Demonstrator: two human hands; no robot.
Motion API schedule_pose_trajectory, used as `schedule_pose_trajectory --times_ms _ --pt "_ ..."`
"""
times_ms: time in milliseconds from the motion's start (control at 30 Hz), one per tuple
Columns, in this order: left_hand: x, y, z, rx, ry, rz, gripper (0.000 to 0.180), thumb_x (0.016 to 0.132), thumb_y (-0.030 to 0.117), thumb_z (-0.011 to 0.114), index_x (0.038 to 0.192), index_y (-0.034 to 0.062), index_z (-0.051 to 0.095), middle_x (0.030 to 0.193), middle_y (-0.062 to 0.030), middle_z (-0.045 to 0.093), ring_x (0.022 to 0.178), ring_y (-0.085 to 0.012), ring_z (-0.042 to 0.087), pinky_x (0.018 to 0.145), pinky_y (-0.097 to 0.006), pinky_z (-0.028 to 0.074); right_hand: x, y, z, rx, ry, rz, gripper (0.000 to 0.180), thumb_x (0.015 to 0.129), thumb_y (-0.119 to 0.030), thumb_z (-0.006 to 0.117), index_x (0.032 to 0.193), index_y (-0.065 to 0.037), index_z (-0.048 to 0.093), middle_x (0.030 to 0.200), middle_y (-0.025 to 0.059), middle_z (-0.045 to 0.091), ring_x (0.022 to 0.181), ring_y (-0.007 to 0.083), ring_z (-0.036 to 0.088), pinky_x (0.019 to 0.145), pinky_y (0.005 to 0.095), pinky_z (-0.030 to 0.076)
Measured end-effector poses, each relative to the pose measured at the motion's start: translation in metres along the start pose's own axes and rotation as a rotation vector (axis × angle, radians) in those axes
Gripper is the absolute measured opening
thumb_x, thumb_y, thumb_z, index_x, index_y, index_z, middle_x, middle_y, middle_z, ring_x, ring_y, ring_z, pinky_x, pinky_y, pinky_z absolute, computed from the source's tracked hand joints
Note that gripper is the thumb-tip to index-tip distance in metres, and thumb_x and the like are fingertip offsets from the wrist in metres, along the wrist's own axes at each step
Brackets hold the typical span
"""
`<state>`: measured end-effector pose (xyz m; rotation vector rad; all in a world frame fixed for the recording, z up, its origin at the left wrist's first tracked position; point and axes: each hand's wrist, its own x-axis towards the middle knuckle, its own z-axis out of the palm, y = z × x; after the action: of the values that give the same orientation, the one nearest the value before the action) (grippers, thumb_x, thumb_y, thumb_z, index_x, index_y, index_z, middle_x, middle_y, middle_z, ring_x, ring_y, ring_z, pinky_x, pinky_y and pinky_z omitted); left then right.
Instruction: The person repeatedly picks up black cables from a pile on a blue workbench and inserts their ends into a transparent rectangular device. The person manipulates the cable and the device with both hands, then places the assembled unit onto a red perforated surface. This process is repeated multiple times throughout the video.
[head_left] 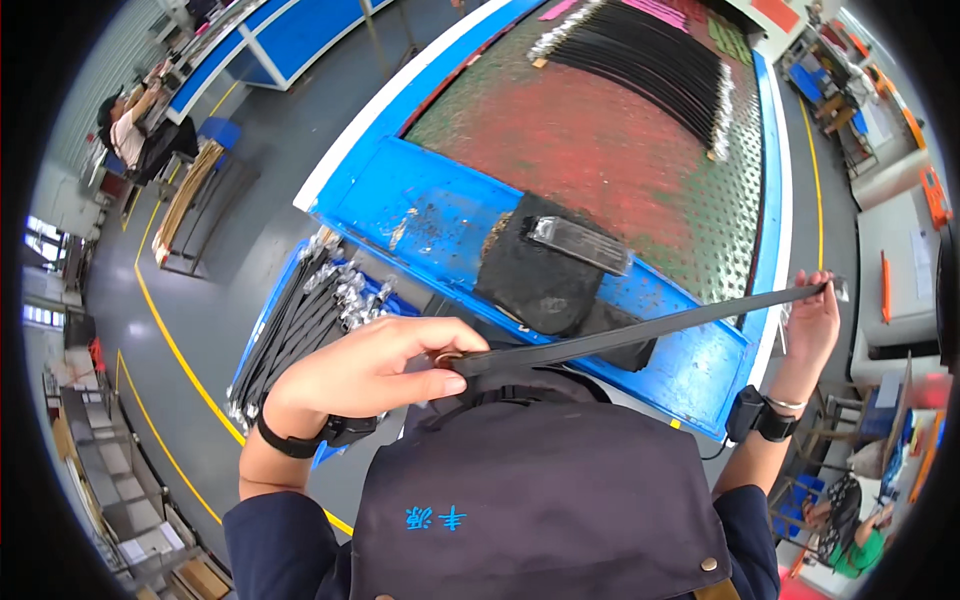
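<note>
Blue table [420, 215] and black pad [540, 275] beyond strap [640, 328]

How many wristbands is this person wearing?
2: a black wristband on the left hand's wrist, and a black wristband carrying a small box on the right hand's wrist. Both hands hold a black strap stretched between them.

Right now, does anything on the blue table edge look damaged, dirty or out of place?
Yes. The blue table edge is scuffed and speckled with dark stains. A black pad lies askew on it, overhanging the rim. The black strap is held taut between the left hand and right hand; it looks undamaged.
</note>
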<state>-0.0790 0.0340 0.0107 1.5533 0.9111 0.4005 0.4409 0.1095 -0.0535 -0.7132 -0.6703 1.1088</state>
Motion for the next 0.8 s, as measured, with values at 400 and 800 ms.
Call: schedule_pose_trajectory --times_ms 400,800 --pt "0.047 0.002 0.034 0.944 0.331 0.611 0.021 0.076 0.000 0.053 0.097 0.0020 0.055 0.086 -0.0085 0.053 0.083 -0.0229 0.055 0.086 -0.035 0.038 -0.040 0.019 0.124 0.387 -0.467 0.308 0.024 0.099 -0.022 0.032 0.098 -0.004 0.048 0.061 -0.0021 0.034 0.053 0.0090 0.029 0.052 0.0243 0.028" --pt "0.013 -0.020 -0.004 1.183 0.689 0.647 0.024 0.067 0.000 0.060 0.090 0.0060 0.058 0.100 -0.0095 0.056 0.093 -0.0279 0.056 0.089 -0.044 0.042 -0.032 0.011 0.063 0.305 -0.287 0.605 0.017 0.097 -0.023 0.040 0.097 -0.008 0.048 0.066 -0.0034 0.037 0.044 0.0055 0.030 0.037 0.0210 0.025"
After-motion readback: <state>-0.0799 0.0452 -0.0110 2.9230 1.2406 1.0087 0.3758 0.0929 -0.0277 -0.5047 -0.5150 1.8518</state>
